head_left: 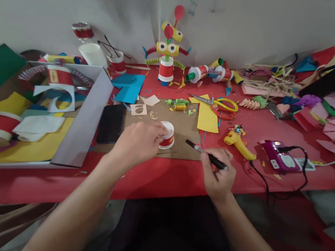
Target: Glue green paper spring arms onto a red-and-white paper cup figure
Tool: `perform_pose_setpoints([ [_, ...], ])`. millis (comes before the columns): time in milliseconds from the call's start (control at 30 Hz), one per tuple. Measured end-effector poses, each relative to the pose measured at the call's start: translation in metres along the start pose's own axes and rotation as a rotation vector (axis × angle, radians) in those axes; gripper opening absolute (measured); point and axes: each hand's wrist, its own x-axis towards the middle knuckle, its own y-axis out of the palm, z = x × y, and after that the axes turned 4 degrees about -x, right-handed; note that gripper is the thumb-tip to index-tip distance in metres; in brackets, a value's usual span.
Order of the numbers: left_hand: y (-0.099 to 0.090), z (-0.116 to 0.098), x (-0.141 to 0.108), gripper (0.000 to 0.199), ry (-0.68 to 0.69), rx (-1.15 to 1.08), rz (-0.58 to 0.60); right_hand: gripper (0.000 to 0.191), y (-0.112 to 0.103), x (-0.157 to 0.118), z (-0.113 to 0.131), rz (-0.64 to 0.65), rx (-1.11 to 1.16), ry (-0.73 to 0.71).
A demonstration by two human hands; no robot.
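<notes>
My left hand (140,138) has its fingers closed on a small paper cup (167,141) with a red band and a white top, which stands on the brown cardboard sheet (189,134). The cup's left side is hidden by the fingers. In my right hand (218,174) is a black marker pen (217,161), its end pointing left toward the cup without touching it. Folded green and orange paper strips (180,104) lie behind the cup. A beige card piece with a curved cut (139,109) lies on the cardboard's left part.
A box (77,130) of coloured paper and a phone (110,123) are at the left. Scissors (225,105), a yellow glue gun (240,144) and a purple power socket (279,157) with cables lie at the right. Paper-cup figures (166,69) stand by the wall.
</notes>
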Motion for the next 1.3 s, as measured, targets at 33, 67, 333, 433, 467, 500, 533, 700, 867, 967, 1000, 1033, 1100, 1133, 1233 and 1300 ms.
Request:
perform_pose_setpoints([
  [33, 0.005, 0.000, -0.004, 0.033, -0.011, -0.012, -0.043, 0.010, -0.002, 0.001, -0.002, -0.031, 0.017, 0.014],
  [67, 0.010, 0.001, -0.007, 0.029, -0.019, -0.028, -0.095, 0.014, -0.003, 0.002, -0.005, -0.051, 0.030, 0.017],
  [333, 0.013, 0.025, 0.002, 0.016, 0.048, -0.190, -0.820, 0.020, 0.008, -0.007, -0.022, 0.140, 0.000, 0.041],
  [433, 0.010, 0.043, 0.023, 0.013, 0.016, -0.123, -0.881, 0.024, 0.014, -0.003, -0.027, 0.239, -0.093, -0.008],
  [467, 0.011, 0.048, 0.030, 0.013, 0.014, -0.095, -0.860, 0.025, 0.016, -0.001, -0.029, 0.259, -0.128, -0.025],
  [500, 0.013, 0.052, 0.037, 0.013, 0.027, -0.062, -0.828, 0.026, 0.019, 0.002, -0.030, 0.273, -0.165, -0.041],
  [533, 0.015, 0.056, 0.043, 0.013, 0.041, -0.024, -0.798, 0.027, 0.022, 0.004, -0.032, 0.281, -0.202, -0.055],
  [700, 0.012, 0.074, 0.067, 0.017, -0.063, 0.060, -0.857, 0.034, 0.037, 0.010, -0.039, 0.304, -0.345, -0.127],
  [867, -0.011, 0.097, 0.073, 0.016, -0.247, 0.017, -0.919, 0.036, 0.048, 0.006, -0.041, 0.337, -0.457, -0.172],
  [967, -0.018, 0.110, 0.074, 0.017, -0.311, 0.022, -0.876, 0.033, 0.048, 0.005, -0.040, 0.274, -0.431, -0.213],
  [1000, -0.018, 0.113, 0.074, 0.018, -0.326, 0.021, -0.866, 0.030, 0.047, 0.005, -0.040, 0.230, -0.400, -0.227],
  [1033, -0.017, 0.117, 0.075, 0.019, -0.337, 0.021, -0.857, 0.026, 0.046, 0.005, -0.040, 0.182, -0.361, -0.240],
  [1100, -0.015, 0.122, 0.078, 0.020, -0.353, 0.028, -0.827, 0.018, 0.043, 0.005, -0.040, 0.090, -0.274, -0.246],
  [1133, -0.014, 0.124, 0.080, 0.020, -0.359, 0.036, -0.796, 0.016, 0.042, 0.005, -0.040, 0.053, -0.235, -0.241],
  [1233, -0.011, 0.124, 0.082, 0.021, -0.368, 0.048, -0.652, 0.015, 0.039, 0.004, -0.040, 0.003, -0.173, -0.227],
  [1300, -0.008, 0.119, 0.079, 0.025, -0.364, 0.032, -0.626, 0.016, 0.037, 0.003, -0.040, 0.007, -0.158, -0.246],
])
